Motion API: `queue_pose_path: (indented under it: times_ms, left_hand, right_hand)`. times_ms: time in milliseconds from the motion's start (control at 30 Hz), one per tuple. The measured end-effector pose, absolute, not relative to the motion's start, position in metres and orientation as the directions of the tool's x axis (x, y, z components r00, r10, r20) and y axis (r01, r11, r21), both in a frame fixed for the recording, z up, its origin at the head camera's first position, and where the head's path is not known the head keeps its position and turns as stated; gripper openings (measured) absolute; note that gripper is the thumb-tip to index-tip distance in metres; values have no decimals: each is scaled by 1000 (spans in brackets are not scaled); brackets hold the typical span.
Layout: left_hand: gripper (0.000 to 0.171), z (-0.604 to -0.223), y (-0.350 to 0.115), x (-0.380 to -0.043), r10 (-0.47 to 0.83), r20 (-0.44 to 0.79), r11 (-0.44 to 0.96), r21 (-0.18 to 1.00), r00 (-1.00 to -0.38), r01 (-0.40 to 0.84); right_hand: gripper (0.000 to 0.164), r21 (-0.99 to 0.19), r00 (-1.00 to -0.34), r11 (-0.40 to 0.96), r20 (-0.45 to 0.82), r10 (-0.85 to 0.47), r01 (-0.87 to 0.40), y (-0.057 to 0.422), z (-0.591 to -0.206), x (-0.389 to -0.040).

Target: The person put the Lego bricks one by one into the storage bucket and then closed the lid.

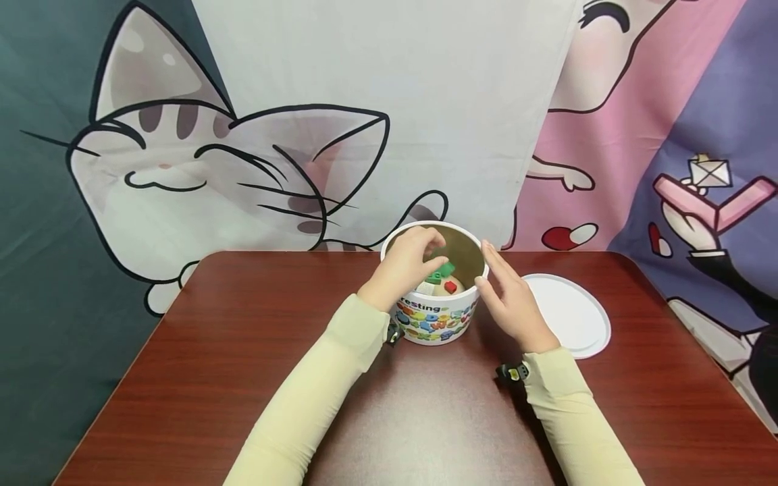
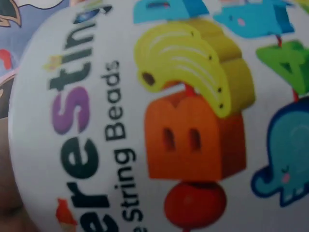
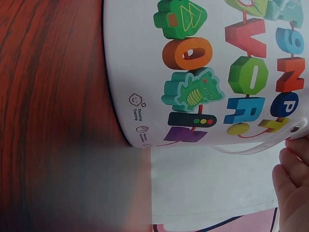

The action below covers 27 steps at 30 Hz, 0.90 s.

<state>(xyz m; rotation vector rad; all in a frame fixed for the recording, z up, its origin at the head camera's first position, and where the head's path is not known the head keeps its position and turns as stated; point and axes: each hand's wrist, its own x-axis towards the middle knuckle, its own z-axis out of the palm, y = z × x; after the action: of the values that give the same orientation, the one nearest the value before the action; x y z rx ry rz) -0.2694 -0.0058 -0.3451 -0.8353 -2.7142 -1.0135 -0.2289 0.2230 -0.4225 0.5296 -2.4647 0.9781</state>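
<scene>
A white bucket (image 1: 434, 334) printed with colourful string beads stands upright near the table's far edge. Inside it lie several small pieces, among them a green piece (image 1: 447, 269), a red piece (image 1: 450, 287) and a whitish piece (image 1: 425, 289). My left hand (image 1: 410, 260) reaches over the bucket's left rim, fingers bent into the opening and thumb apart from them; nothing shows between them. Against the bucket's right side my right hand (image 1: 513, 304) rests with fingers fairly straight. In the right wrist view its fingertips (image 3: 292, 162) are right at the bucket's handle mount.
A round white lid (image 1: 568, 316) lies flat on the dark red wooden table (image 1: 243, 378), right of the bucket. Behind the table hangs a cloth backdrop (image 1: 389, 61) with cartoon animals. A clear handle (image 3: 251, 149) hangs along the bucket's side.
</scene>
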Motion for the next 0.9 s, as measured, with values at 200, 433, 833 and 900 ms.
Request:
queue_pose_path:
  times_ms: [200,433,833,900]
  left_hand:
    - [17,-347,-7,-267,423,358,599,578,-832,554]
    - [14,-352,-14,-255,338,501,511,613,-796,603]
    - [8,-360,-21,-225,231,670,445,572,-706,689]
    - [7,-361,-22,-219,233,696,442,547,-680,711]
  right_hand:
    - [62,-550,-834,673,517,-191,-495,222,-422,-229]
    - [63,-550,-837,676,512,-191,-491,223,-420,-229]
    - [63,-560,-848,674,493,-197,-482,224,-417,-228]
    - [62,-573,-856,666,475,-205,-477,225,-412,-228]
